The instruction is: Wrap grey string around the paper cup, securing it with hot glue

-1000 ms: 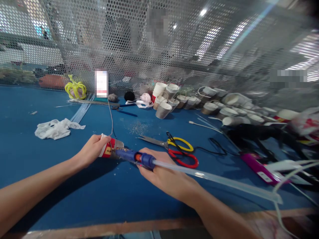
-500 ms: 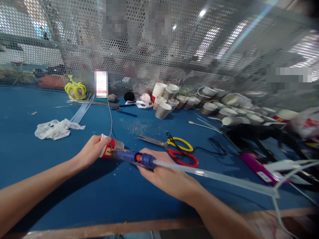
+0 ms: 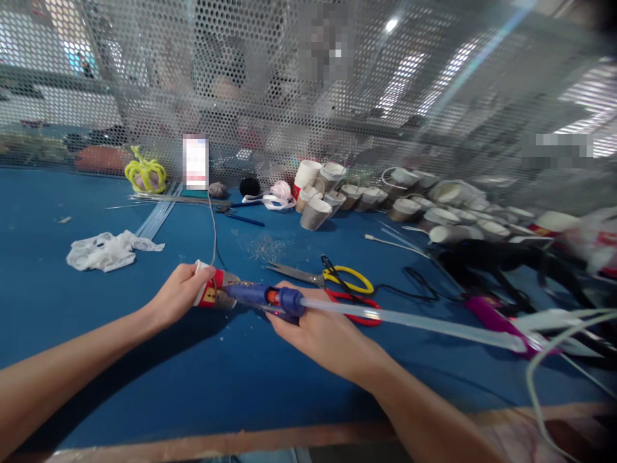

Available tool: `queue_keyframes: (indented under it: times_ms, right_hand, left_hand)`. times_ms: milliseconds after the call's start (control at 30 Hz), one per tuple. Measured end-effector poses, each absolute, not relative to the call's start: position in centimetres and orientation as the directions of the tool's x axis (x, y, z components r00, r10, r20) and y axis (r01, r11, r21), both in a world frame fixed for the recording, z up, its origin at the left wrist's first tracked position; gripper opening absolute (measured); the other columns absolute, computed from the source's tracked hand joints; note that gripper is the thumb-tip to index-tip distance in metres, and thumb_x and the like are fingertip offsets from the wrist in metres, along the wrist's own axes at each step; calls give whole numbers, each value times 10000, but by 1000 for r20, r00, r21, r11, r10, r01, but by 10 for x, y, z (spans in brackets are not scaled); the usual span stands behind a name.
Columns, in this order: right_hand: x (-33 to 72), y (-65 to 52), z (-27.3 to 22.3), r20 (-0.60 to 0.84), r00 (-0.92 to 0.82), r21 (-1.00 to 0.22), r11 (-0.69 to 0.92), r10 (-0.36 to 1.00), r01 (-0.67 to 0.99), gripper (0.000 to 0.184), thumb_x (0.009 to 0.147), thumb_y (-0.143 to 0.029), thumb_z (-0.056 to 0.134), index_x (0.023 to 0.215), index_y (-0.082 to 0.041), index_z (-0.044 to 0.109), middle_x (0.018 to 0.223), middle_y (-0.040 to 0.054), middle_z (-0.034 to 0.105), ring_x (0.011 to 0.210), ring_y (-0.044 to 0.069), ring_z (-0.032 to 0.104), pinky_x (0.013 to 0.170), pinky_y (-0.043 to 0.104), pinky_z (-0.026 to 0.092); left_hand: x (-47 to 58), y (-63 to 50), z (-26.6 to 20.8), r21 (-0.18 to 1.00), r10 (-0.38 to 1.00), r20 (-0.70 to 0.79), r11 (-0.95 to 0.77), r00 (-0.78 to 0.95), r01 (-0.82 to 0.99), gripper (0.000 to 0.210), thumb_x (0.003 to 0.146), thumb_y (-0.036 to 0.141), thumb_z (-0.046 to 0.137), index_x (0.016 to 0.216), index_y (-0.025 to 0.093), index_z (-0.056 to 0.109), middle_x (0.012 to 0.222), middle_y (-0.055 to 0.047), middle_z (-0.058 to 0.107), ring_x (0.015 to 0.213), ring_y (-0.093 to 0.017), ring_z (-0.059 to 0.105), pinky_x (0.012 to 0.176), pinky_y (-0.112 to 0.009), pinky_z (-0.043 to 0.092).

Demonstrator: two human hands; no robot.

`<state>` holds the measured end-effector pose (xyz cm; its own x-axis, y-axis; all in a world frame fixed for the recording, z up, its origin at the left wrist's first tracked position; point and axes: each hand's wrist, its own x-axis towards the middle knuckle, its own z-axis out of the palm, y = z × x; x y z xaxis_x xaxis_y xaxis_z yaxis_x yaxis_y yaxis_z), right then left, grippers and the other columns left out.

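You seem to be gluing: your left hand (image 3: 179, 292) keeps a closed grip on the red paper cup (image 3: 208, 297), tipped sideways over the surface (image 3: 289, 392), cord (image 3: 214, 231) at the thumb; your right hand (image 3: 325, 334) wraps the glue gun (image 3: 253, 294). Next calls for steady aim.

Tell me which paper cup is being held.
The red-sided paper cup in the left hand, beside the blue glue gun. The other cups sit farther back on the table, in neither hand.
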<state>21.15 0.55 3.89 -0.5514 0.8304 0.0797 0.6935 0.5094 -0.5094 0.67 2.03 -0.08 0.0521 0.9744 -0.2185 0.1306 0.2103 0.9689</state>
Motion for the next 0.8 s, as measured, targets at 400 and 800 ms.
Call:
queue_keyframes:
  times_ms: [400, 800]
  right_hand:
    - [220, 13, 32, 87, -548, -547, 500, 832, 672, 159, 762, -283, 414, 797, -182, 531, 673, -3, 551, 592, 121, 483, 554, 234, 365]
    - [215, 15, 45, 0, -495, -647, 377, 869, 663, 181, 737, -252, 422, 587, -172, 483, 432, -44, 436, 423, 86, 424, 446, 208, 342]
  left_hand:
    - [9, 16, 2, 975, 982, -163, 145, 97, 169, 320, 663, 377, 457, 608, 99, 606, 498, -1, 553, 455, -110, 476, 461, -201, 378]
    - [4, 15, -6, 950, 988, -104, 65, 112, 305, 357, 708, 406, 411, 606, 100, 565, 486, 1, 505, 455, -119, 454, 452, -211, 353]
